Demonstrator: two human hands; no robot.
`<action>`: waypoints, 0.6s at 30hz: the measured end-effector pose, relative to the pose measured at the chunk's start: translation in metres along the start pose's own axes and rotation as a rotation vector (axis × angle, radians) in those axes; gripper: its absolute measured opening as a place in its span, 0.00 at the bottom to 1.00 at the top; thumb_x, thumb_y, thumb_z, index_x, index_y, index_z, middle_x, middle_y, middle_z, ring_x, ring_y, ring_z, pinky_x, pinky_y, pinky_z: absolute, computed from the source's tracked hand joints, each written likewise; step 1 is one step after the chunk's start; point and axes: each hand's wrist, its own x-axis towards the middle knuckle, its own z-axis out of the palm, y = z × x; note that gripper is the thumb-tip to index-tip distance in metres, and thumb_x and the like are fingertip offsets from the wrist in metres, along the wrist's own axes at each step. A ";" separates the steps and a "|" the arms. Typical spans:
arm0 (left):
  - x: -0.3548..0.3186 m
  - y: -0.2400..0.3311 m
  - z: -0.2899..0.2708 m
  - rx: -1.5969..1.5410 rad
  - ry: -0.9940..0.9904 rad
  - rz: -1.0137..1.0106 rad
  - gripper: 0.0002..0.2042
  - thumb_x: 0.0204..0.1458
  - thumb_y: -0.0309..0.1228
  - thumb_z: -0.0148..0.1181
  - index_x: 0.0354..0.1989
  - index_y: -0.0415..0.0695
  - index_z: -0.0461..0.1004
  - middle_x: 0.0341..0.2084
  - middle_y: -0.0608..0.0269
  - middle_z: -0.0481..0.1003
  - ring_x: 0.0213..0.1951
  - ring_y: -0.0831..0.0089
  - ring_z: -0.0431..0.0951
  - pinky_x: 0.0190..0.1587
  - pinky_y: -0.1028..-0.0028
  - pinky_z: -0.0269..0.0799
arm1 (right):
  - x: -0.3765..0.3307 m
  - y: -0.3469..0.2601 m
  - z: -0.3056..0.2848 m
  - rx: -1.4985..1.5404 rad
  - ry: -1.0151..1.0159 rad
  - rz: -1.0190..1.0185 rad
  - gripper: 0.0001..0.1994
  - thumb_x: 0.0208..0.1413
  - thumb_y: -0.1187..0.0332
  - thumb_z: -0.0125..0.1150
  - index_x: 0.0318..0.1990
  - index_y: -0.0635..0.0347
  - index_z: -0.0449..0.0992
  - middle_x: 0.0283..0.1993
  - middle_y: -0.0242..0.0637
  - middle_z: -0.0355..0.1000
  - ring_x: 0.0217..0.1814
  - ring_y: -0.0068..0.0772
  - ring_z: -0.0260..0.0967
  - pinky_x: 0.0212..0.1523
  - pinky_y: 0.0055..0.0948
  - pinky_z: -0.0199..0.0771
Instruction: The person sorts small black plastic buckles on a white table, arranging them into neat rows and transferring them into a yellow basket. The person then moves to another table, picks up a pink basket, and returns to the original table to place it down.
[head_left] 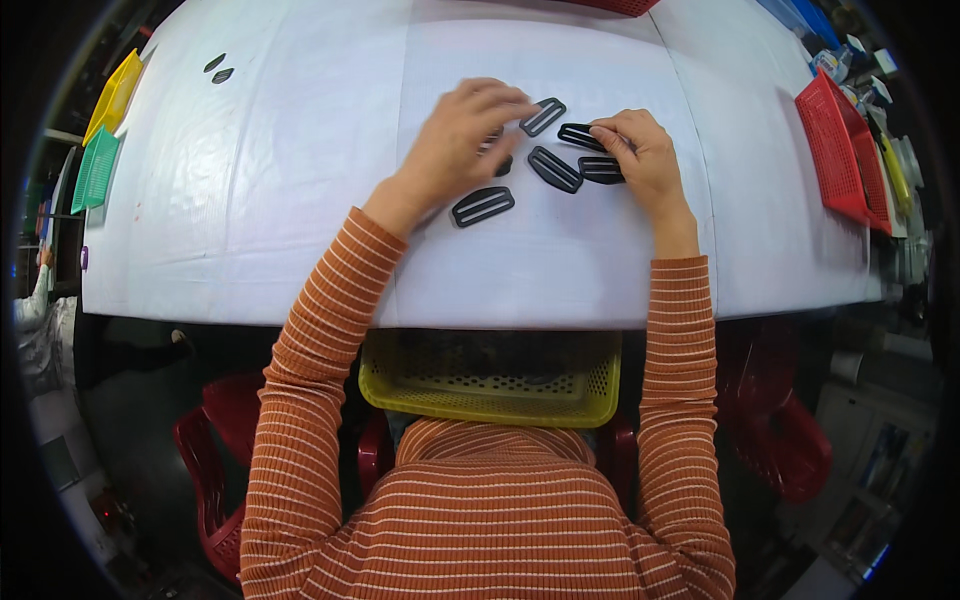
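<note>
Basket of yellow perforated plastic (490, 412) sits over the lap at the near edge of the white-covered table (300, 250), its dark contents too dim to make out. Beyond the edge, a black slotted plastic buckle (483, 206) lies by itself; a second buckle (555, 169) lies between the hands, and a third buckle (601, 170) just beside the right fingers. Handling looks partway along: one piece is held, several lie loose, and nothing shows which are finished. The right hand (640, 155), forearm nearly straight ahead, pinches the end of a fourth buckle (578, 136) between thumb and curled fingers. The left hand (463, 135), blurred, slants inward, fingers bent above a partly hidden buckle (504, 167); whether it grips that, I cannot tell. Its fingertips meet or nearly meet a farther buckle (543, 117). Far left lie two small dark pieces (222, 75).
</note>
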 end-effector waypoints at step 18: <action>-0.009 -0.043 0.000 -0.176 0.068 -0.377 0.20 0.62 0.42 0.43 0.56 0.43 0.69 0.57 0.54 0.68 0.64 0.54 0.59 0.64 0.59 0.51 | -0.001 0.031 0.010 0.080 0.044 0.229 0.19 0.61 0.52 0.50 0.55 0.45 0.73 0.63 0.36 0.65 0.71 0.38 0.52 0.71 0.48 0.34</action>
